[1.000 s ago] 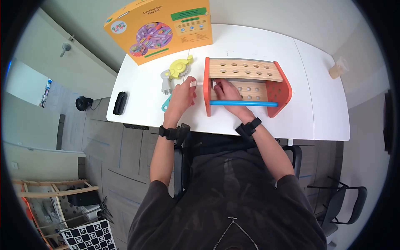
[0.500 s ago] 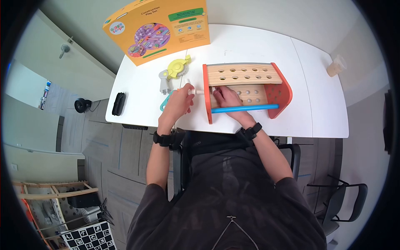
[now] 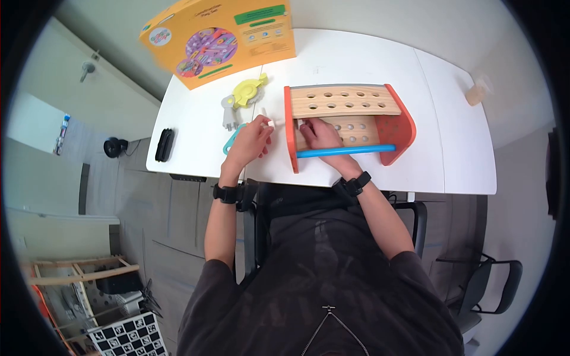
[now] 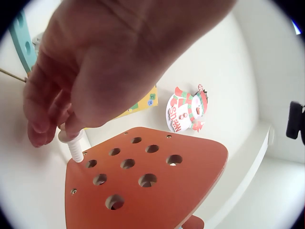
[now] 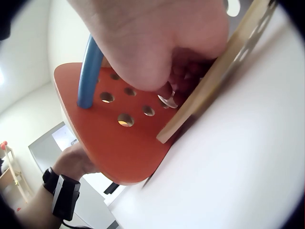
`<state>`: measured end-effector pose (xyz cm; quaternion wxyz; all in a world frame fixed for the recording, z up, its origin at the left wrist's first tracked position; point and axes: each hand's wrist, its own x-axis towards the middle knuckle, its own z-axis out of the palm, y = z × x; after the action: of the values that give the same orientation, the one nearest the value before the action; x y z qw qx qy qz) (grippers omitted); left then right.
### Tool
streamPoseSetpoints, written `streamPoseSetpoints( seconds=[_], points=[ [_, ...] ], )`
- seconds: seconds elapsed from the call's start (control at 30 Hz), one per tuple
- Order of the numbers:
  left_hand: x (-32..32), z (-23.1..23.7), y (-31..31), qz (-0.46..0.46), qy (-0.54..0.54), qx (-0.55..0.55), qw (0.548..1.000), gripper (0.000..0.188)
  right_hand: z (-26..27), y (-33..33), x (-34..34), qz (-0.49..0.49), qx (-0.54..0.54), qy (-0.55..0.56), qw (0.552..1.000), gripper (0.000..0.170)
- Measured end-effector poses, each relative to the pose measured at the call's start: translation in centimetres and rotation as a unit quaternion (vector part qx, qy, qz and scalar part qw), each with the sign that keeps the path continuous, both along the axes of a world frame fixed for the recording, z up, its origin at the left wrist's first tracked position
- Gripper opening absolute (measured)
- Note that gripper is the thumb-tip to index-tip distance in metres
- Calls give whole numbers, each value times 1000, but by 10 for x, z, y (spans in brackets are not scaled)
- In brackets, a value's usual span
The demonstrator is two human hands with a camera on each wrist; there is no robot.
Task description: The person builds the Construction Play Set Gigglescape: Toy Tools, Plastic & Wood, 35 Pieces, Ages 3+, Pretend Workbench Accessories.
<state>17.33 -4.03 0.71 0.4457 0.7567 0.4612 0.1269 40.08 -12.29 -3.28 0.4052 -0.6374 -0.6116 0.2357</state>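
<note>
The left hand pinches a white toy screw by its head. Its threaded shaft points at the holed left side panel of a toy toolbox, with the tip right at a hole in the left wrist view. Inside the toolbox, which has orange ends, wooden boards and a blue rod, the right hand reaches up to that same panel. Its curled fingers hold a small pale round-edged piece against the panel's inner face; the fingers hide most of it.
A yellow and grey toy saw and a teal holed strip lie left of the toolbox. Behind them stands an orange play-set box. A black case lies at the table's left, a plastic cup at the right.
The left hand has drawn slightly left, away from the side panel, with the screw still in its fingers. The right hand stays inside the toolbox at the panel. The head view has shifted a little.
</note>
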Motion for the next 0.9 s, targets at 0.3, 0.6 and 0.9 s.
streamPoseSetpoints(
  seconds=[0.3,0.6,0.9],
  points=[
    [-6,-8,4,-17,-46,-25,998,25,5,-1,-1,5,-9,12,1000,28],
    [-4,-5,1,9,-49,-46,998,25,2,-1,0,24,-11,-31,999,30],
    [-8,4,3,-15,-50,-50,997,25,2,0,2,26,-10,-31,999,27]
  ],
)
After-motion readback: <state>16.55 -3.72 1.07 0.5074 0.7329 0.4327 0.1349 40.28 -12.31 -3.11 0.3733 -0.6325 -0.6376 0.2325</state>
